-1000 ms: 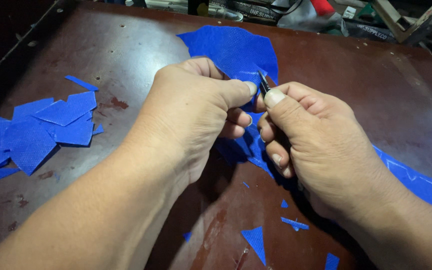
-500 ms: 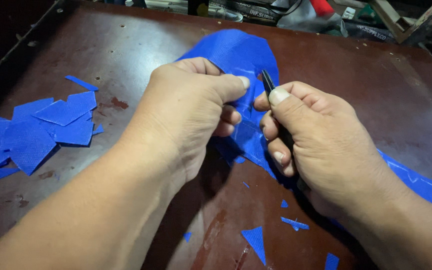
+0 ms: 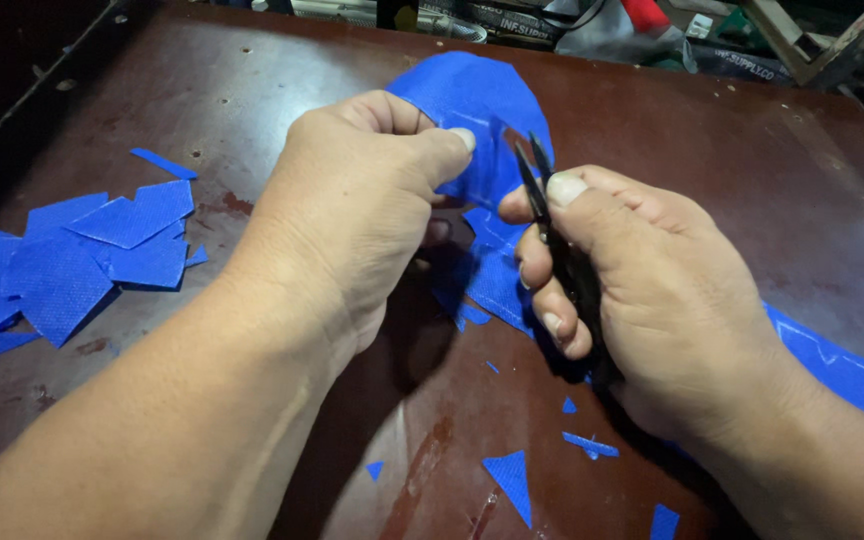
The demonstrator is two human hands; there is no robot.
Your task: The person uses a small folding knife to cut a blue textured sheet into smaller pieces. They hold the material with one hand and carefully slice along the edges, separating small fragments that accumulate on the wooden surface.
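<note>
Dark brown table (image 3: pixel 252 110), scuffed and stained, carries everything. Long blue fabric strip (image 3: pixel 482 100) runs from the table's right edge toward the middle of the far edge, lifted off the surface at the hands, with faint light lines marked on it.

Left hand (image 3: pixel 352 210) closed on the strip's far end, thumb pinching the fabric against the fingers. Right hand (image 3: pixel 642 290) wrapped around small black snips (image 3: pixel 537 190), thumb on top, blades slightly parted and sitting at the fabric edge just beside the left thumb.

Stack of cut blue pieces (image 3: pixel 72 260) near the left edge, overlapping, mostly angular. One narrow blue sliver (image 3: pixel 162 163) just beyond the stack.

Small blue offcuts (image 3: pixel 512 480), triangles and slivers, scattered near the near edge below the right hand.
</note>
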